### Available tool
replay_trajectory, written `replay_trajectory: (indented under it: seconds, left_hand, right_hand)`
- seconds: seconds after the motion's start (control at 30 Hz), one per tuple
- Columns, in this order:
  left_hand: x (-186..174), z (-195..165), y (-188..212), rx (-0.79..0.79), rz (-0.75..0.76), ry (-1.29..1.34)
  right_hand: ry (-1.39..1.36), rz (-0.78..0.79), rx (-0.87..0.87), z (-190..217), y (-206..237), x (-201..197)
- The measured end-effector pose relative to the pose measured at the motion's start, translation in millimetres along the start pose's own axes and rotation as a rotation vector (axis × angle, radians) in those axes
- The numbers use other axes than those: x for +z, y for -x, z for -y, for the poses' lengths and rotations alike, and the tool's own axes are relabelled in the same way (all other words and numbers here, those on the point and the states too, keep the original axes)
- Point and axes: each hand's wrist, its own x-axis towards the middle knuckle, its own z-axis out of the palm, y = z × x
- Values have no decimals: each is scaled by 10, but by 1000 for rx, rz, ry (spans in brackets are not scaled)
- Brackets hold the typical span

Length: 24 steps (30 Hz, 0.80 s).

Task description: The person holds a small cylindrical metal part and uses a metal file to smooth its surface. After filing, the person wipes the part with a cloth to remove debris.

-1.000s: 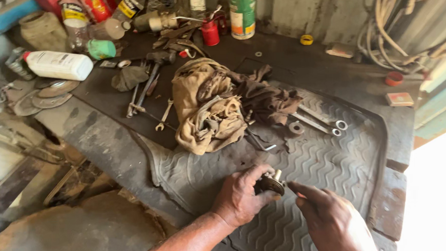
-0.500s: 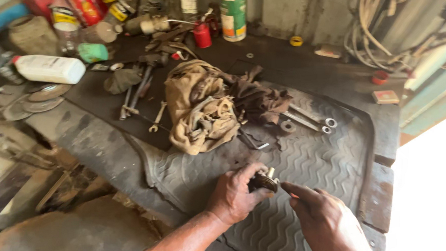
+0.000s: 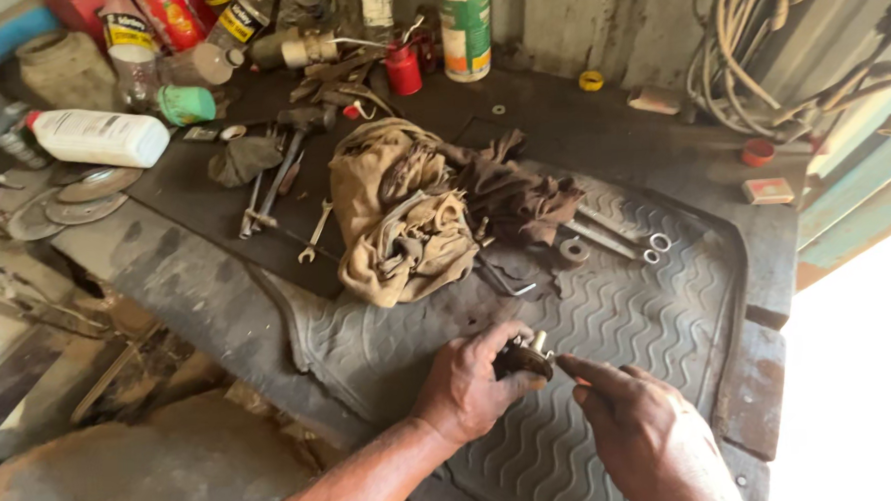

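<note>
Over the ribbed rubber mat (image 3: pixel 629 323) at the near edge of the workbench (image 3: pixel 176 262), the left hand (image 3: pixel 471 385) is curled closed around a small dark metal part (image 3: pixel 526 356) with a pale brass-coloured stub at its top. Fingers and thumb wrap the body and leave that stub exposed toward the other hand, a hold that looks meant to steady the piece while keeping its working end free. The right hand (image 3: pixel 639 432) sits just beside it, index finger stretched out so the tip almost meets the part; whether something thin is pinched under that finger I cannot tell, and the hand has no clear hold on anything.

Behind the hands a heap of tan and brown rags (image 3: pixel 434 211) lies across the mat's far end, with two ring spanners (image 3: pixel 620 235) and a washer (image 3: pixel 573 250) close by, within easy reach. Further left, an open-ended spanner (image 3: pixel 315 232) and other hand tools lie on the dark bench top. A white plastic bottle (image 3: pixel 100 137) lies on its side, and a red oil can (image 3: pixel 403 67) and a green-and-white tin (image 3: pixel 465 27) stand along the back wall, out of the way.
</note>
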Motion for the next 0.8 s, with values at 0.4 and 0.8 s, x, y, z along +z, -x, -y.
replay_trajectory:
  seconds: [0.4, 0.8]
  left_hand:
    - [18, 34, 6, -22, -2, -62]
    - [17, 51, 7, -50, 3, 12]
  right_hand:
    - [130, 50, 50, 62, -9, -73]
    - [64, 52, -20, 83, -64, -56]
